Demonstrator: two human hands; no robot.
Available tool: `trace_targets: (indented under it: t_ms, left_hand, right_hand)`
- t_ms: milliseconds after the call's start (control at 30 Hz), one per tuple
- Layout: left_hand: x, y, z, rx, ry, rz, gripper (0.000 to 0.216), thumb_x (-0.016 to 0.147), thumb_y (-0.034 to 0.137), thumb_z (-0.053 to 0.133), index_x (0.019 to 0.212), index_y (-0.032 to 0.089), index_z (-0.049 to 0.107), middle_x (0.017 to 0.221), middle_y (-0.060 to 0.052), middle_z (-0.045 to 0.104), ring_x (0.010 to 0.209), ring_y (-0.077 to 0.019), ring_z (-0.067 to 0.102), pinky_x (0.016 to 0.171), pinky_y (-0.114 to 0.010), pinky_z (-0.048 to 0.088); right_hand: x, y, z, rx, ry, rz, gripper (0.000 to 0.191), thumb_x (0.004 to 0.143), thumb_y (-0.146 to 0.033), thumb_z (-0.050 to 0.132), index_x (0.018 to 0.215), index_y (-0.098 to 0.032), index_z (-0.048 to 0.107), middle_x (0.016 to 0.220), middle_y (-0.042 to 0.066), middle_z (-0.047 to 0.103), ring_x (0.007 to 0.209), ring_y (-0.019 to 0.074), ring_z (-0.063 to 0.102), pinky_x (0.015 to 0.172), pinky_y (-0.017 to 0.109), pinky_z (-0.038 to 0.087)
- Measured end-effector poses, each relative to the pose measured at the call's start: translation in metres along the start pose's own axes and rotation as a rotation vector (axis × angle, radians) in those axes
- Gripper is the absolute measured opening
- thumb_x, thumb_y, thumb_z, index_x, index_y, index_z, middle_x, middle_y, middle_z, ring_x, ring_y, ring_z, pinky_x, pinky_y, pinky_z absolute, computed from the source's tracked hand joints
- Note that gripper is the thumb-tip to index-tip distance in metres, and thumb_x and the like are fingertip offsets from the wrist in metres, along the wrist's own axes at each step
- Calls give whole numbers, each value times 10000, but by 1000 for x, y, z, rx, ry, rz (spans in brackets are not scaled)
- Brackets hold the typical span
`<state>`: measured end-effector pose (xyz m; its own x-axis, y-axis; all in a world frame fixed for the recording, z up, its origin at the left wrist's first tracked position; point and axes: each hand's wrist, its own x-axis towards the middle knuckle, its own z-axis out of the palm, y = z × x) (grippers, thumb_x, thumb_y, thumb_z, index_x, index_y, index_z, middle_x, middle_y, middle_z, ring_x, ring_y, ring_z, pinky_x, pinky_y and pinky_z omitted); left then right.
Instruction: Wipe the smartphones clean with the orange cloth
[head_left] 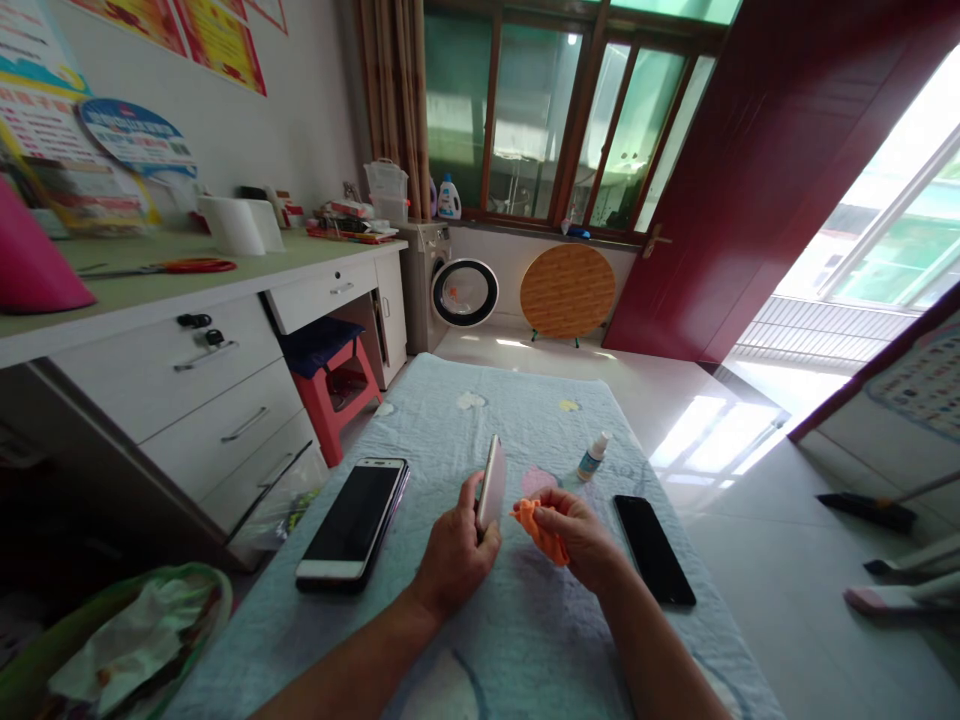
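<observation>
Forearms (360, 650) up front, left hand (454, 548) gripping a pale phone (492, 490) edge-up, right hand (581, 530) pinching a bunched orange cloth (549, 540) just beside it, not touching. Looks like a wiping step to me; next move probably calls for a steady left grip and the cloth pressed flat. Worktop (525, 400) has a pale blue cover: white-framed phone (352, 520) left of the left hand, black phone (654, 550) right of the right hand, small bottle (592, 458) just beyond it. Way past both hands: open-doored washer (424, 260), round wooden board (568, 290), windows (536, 120).
</observation>
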<state>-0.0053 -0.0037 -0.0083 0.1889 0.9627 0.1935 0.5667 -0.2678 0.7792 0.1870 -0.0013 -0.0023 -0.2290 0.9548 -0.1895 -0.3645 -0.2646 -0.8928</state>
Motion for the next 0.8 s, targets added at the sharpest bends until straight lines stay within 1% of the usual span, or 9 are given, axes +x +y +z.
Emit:
trace_targets:
  t_ms: [100,200,300,367,433,567,667,733,800]
  left_hand:
    - [1,-3,0,-251,14,-46,655,832,207,512,1434,181,255,897,-40,686,681,-195,649,670,-289,501]
    - [2,-6,5,-498,-27,-117,614,867,272,518,1428,190,284,1011,-69,687,751,-201,663,656,-283,532]
    - [1,-9,12,-604,-96,-154,610,881,322,528,1433,179,312,1175,-101,643,843,-208,666,681,-289,559]
    - [-1,-9,15,-568,-133,-121,651,871,290,538,1457,168,284,1293,-113,585,972,-213,650,781,-296,554]
    - [-2,-9,16,-505,-184,-79,733,844,222,549,1488,160,206,1328,-111,568,1059,-208,626,860,-297,528]
    - [-3,-4,12,-368,-281,-85,911,789,160,597,1511,166,41,1243,-93,634,996,-198,655,841,-293,525]
    - [-2,2,4,-233,-257,-115,912,747,179,647,1493,150,122,1263,-110,621,1023,-217,648,858,-288,508]
    - [-1,5,-1,-106,-261,-139,837,751,187,634,1469,166,205,1224,-103,647,1013,-231,657,844,-292,505]
    - [0,6,-6,50,-266,-136,756,753,212,631,1431,186,296,1159,-91,683,1001,-257,667,826,-304,502]
  right_hand:
    - [0,0,-2,5,21,11,328,615,-354,854,767,-163,634,658,-13,632,540,73,524,518,181,365]
    - [0,-1,-6,10,33,-4,335,619,-366,850,763,-161,627,656,-14,626,534,69,514,508,178,357]
    - [0,-2,-9,13,80,-37,348,612,-377,850,757,-162,619,671,-10,627,549,73,520,520,183,374]
    - [0,-3,-11,2,131,-57,359,609,-391,847,755,-165,609,667,-11,620,558,81,528,525,188,384]
    - [1,-2,-12,-31,181,-82,366,616,-410,835,758,-172,597,648,-19,604,547,82,520,512,191,377]
    - [3,-1,-9,-205,260,-137,374,643,-473,785,760,-185,578,576,-44,552,472,76,457,452,196,325]
    - [5,3,-6,-367,279,-145,352,675,-501,734,745,-200,565,518,-59,503,422,79,402,406,205,280]
    - [7,6,-6,-453,283,-136,325,693,-499,708,741,-212,562,495,-67,474,394,79,362,384,213,253]
    - [8,10,-7,-553,294,-159,281,719,-475,687,750,-216,581,505,-63,471,402,86,365,395,223,269]
